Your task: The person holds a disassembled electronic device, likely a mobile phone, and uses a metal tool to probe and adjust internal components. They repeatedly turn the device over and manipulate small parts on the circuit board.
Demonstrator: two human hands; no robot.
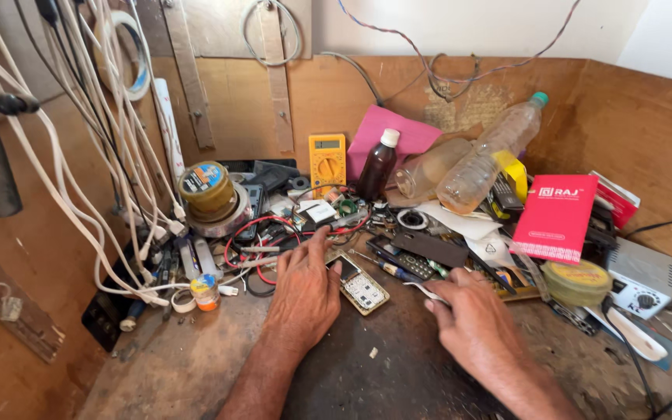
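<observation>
Gold-edged and stripped of its back cover, a small phone (361,288) lies on the worn wooden tabletop (196,365) between my two hands. My left hand (303,289) rests flat beside it, fingers spread and loosely extended, the thumb touching the phone's upper left corner; it grips nothing. My right hand (472,315) is curled closed around slim metal tweezers (427,291), whose tips point left toward the phone and stop just short of it.

Just beyond the phone sit a dark handset (406,260) and a screwdriver (386,267) with a blue handle. Red wires (254,233) loop across the clutter above my left hand. Farther back stand a yellow multimeter (327,162), a dark brown bottle (379,165) with a white cap, and a pink sheet (394,134) leaning on the wooden wall. Two clear plastic bottles (485,159) lie tilted to the right of these. A red box (555,218) stands near my right hand's far side, with a round yellow tin (577,281) just beside it. On the left, white cables (110,155) hang down the wall, next to a roll of tape (210,194).
</observation>
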